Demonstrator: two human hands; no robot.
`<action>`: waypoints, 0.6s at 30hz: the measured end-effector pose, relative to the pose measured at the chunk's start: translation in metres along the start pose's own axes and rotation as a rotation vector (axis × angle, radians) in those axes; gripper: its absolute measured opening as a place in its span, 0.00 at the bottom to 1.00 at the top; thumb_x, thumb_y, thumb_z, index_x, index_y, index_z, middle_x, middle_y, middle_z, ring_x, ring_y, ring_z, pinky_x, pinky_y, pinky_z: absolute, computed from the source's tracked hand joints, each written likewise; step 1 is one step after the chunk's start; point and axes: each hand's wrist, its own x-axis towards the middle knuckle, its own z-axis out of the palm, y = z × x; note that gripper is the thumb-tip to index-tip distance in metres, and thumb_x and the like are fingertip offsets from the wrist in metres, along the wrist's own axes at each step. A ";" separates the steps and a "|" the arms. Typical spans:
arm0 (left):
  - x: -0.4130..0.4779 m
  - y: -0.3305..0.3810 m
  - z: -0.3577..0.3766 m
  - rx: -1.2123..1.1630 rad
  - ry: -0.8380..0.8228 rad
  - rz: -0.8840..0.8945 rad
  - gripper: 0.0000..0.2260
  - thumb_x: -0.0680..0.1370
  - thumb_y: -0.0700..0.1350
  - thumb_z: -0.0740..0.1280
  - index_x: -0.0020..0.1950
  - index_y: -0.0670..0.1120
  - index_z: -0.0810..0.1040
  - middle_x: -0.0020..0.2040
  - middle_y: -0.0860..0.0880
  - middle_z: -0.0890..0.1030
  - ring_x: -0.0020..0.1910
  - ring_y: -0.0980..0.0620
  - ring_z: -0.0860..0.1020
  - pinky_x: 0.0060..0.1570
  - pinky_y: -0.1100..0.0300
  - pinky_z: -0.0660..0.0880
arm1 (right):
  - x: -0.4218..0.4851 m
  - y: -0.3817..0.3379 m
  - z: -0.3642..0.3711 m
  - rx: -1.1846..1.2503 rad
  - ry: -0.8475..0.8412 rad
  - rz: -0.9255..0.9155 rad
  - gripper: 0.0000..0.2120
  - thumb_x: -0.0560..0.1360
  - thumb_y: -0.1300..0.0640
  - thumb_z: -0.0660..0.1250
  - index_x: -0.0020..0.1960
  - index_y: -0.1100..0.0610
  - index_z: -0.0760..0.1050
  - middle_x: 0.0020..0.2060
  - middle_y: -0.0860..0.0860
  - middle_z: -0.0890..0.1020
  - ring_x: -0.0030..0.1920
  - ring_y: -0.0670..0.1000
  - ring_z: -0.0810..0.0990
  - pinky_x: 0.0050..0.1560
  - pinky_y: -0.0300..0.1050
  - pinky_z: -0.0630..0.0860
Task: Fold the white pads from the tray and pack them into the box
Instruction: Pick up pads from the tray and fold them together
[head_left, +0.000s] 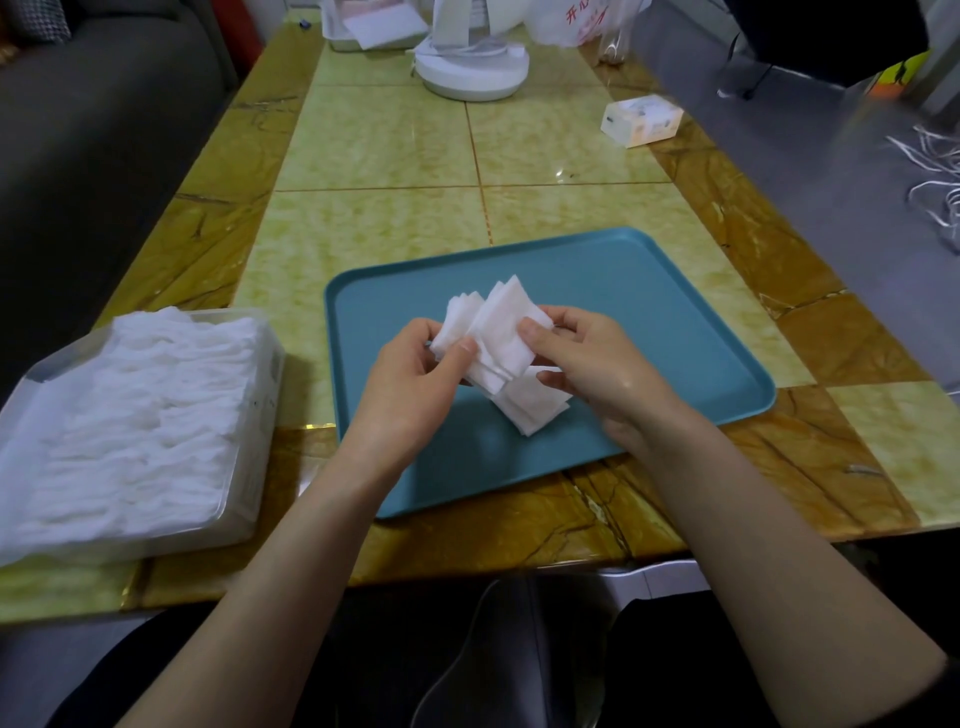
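Head view: both hands (415, 384) (592, 374) hold pads (498, 332) over tray (675, 312).

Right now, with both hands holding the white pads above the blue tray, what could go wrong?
1. The fanned stack of thin white square pads is pinched only at its edges by the left hand and right hand, so some may slip out.
2. The clear plastic box beside the flat blue plastic tray already looks heaped, so new pads may spill over.
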 end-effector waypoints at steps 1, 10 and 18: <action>0.000 0.000 0.000 -0.001 -0.001 0.005 0.05 0.79 0.44 0.64 0.43 0.47 0.74 0.44 0.43 0.80 0.42 0.49 0.75 0.51 0.45 0.74 | 0.000 0.000 -0.001 -0.001 -0.009 -0.006 0.08 0.78 0.57 0.64 0.56 0.56 0.75 0.40 0.46 0.81 0.36 0.39 0.77 0.34 0.28 0.73; 0.002 -0.003 -0.005 -0.072 0.017 0.087 0.06 0.80 0.43 0.63 0.43 0.50 0.74 0.33 0.57 0.80 0.34 0.66 0.78 0.46 0.60 0.75 | 0.002 0.001 -0.002 0.031 0.086 -0.108 0.03 0.77 0.60 0.65 0.44 0.54 0.75 0.39 0.49 0.80 0.39 0.43 0.77 0.36 0.30 0.74; 0.006 -0.006 -0.013 0.121 0.117 0.150 0.03 0.78 0.43 0.65 0.44 0.48 0.77 0.39 0.47 0.81 0.38 0.53 0.78 0.41 0.56 0.73 | -0.002 -0.010 -0.015 -0.405 -0.035 -0.496 0.06 0.75 0.60 0.67 0.42 0.50 0.74 0.34 0.43 0.76 0.37 0.42 0.73 0.39 0.35 0.70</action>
